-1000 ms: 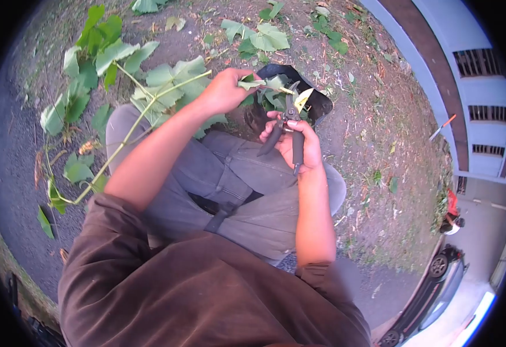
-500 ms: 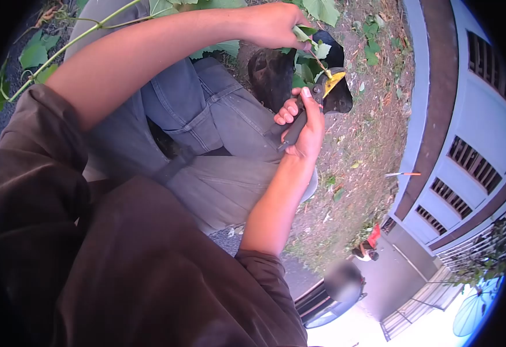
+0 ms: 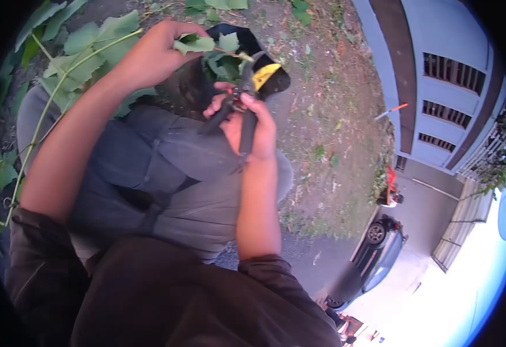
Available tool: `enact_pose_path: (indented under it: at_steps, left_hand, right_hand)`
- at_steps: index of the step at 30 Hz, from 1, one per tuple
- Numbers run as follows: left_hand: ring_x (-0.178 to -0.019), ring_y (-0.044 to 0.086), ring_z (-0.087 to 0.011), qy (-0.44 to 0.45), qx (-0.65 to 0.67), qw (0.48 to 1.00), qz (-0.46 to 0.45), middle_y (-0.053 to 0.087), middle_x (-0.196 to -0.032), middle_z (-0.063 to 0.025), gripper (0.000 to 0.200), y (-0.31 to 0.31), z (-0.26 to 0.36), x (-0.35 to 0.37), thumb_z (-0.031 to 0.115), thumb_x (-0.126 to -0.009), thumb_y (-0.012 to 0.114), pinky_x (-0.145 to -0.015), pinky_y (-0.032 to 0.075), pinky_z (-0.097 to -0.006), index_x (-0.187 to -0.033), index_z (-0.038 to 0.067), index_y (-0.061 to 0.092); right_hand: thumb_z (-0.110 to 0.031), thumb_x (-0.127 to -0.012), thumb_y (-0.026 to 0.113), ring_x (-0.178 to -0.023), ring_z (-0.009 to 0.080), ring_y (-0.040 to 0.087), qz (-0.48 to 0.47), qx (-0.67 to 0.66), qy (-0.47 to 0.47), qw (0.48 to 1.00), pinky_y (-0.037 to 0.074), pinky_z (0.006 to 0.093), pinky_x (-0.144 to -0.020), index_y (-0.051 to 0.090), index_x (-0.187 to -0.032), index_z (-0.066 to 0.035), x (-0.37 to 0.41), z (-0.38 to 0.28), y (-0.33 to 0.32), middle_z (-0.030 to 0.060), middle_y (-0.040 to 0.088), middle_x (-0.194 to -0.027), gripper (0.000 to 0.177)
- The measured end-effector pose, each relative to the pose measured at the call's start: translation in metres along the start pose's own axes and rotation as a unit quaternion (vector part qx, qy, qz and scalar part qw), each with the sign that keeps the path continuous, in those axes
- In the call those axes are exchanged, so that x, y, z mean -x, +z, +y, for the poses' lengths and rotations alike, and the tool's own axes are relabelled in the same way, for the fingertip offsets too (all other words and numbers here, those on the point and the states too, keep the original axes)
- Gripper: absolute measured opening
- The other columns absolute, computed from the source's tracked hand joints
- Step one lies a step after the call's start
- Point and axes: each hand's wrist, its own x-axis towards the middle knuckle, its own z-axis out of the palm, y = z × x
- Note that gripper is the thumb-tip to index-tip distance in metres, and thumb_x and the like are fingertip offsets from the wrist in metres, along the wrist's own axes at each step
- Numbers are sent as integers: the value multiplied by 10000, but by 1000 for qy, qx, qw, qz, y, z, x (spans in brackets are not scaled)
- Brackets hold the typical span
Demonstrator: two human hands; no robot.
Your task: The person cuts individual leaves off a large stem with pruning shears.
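The left hand [image 3: 163, 55] pinches a leafy stem [image 3: 202, 44] in closed fingers by the black bag [image 3: 277, 84], the right hand [image 3: 261, 130] wraps round clippers [image 3: 248, 122] with handles apart, and it looks like snipping, needing a still stem.

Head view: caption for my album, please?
The right hand holds clippers near a leafy stem in the left hand.
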Motion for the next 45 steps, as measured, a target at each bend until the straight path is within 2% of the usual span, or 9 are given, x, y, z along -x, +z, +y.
enact_pose_path:
  at_steps: [6, 8, 9, 15, 19, 27, 31, 36, 45]
  left_hand:
    - [-1084, 698, -148, 7, 55, 997, -60, 781, -1068, -70, 168, 3, 2, 3, 5, -961, 695, -1020, 510, -331, -1118, 0, 756]
    - [-868, 695, -150, 13, 25, 999, -31, 775, -905, -86, 163, 10, 7, 8, 92, -957, 744, -835, 543, -348, -1102, 25, 775]
    - [-850, 729, -184, 80, -1, 997, 9, 776, -883, -110, 202, 15, 9, 9, 39, -919, 732, -807, 557, -373, -1116, 10, 767]
    - [-864, 775, -326, 67, -71, 995, -7, 772, -900, -194, 275, 14, 18, 15, 2, -840, 717, -811, 571, -423, -1109, 12, 772]
    - [-967, 782, -256, 23, -105, 994, 0, 795, -1017, -155, 302, 12, 20, 15, -47, -838, 714, -871, 577, -387, -1132, 7, 755]
    - [-977, 768, -364, 110, -153, 982, 6, 780, -1038, -195, 344, 9, 29, 19, -57, -804, 684, -872, 581, -418, -1132, 16, 754]
    - [-990, 765, -378, 100, -161, 982, 12, 781, -1048, -198, 340, 12, 26, 20, -45, -806, 692, -877, 584, -431, -1132, 20, 761]
    - [-990, 767, -385, 107, -170, 979, 32, 782, -1036, -203, 357, 12, 22, 19, -51, -789, 693, -878, 588, -438, -1131, 18, 768]
    - [-997, 770, -384, 84, -145, 985, 32, 782, -1041, -209, 405, 16, 21, 18, -88, -765, 664, -878, 586, -431, -1141, 19, 766]
  right_hand:
    - [-245, -1004, 583, -1008, 253, 693, -4, 61, -3, 998, 533, 399, -991, 584, -1379, 69, -1, -2, -2, 138, 706, -1030, 489]
    - [-226, -1006, 587, -1011, 233, 693, -2, 85, 3, 996, 540, 389, -973, 588, -1380, 66, 0, -1, -4, 127, 710, -1030, 475]
    - [-219, -1010, 597, -989, 219, 693, 11, 98, -2, 995, 548, 377, -949, 595, -1369, 67, 0, 0, -4, 114, 707, -1021, 459]
    - [-203, -994, 676, -868, 181, 683, 31, 78, 2, 996, 558, 339, -828, 655, -1273, 50, 0, 0, -7, 84, 695, -947, 378]
    - [-213, -984, 705, -817, 163, 673, 51, 130, 6, 990, 552, 321, -785, 678, -1227, 42, -1, 2, -8, 67, 688, -901, 353]
    - [-210, -981, 712, -788, 161, 672, 82, 142, -2, 987, 550, 313, -768, 691, -1206, 41, -3, 3, -3, 59, 686, -879, 337]
    - [-203, -980, 731, -762, 155, 655, 81, 154, -3, 985, 540, 308, -743, 700, -1144, 27, -3, 3, -4, 48, 671, -847, 284]
    - [-215, -977, 790, -663, 128, 599, 99, 168, 13, 981, 504, 311, -630, 683, -983, -27, -1, 0, 4, 21, 618, -738, 216]
    - [-223, -985, 791, -590, 125, 569, 118, 150, 37, 981, 485, 317, -559, 673, -956, -41, -1, 3, 5, 16, 600, -710, 218]
